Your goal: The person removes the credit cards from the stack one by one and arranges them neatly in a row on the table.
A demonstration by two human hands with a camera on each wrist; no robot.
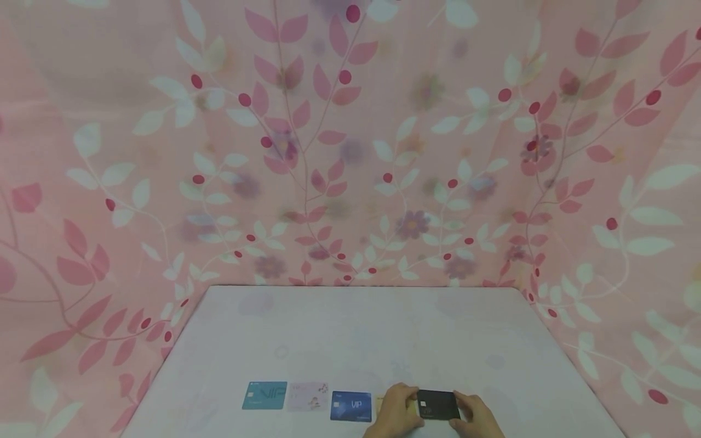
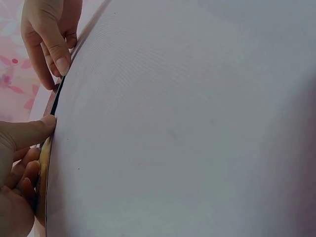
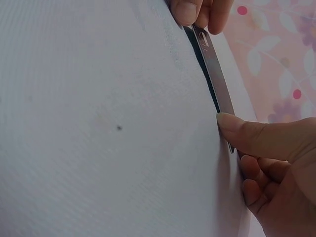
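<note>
A black card (image 1: 438, 405) with a small pale chip mark lies between both hands at the table's front. By its left end, my left hand (image 1: 395, 412) pinches it with thumb and fingers. The right hand (image 1: 479, 416) pinches its right end. In the right wrist view the card (image 3: 215, 69) shows nearly edge-on, tilted off the tabletop along its near side, with the right thumb (image 3: 247, 134) on its edge. A yellowish card (image 1: 379, 399) is mostly hidden behind the left hand. Left of it lies a dark blue VIP card (image 1: 351, 406).
Farther left in the row are a pale pink card (image 1: 308, 396) with a floral print and a teal VIP card (image 1: 265, 395). The white table (image 1: 350, 334) reaches back to pink curtains (image 1: 350, 152) printed with leaves, which also hang along both sides.
</note>
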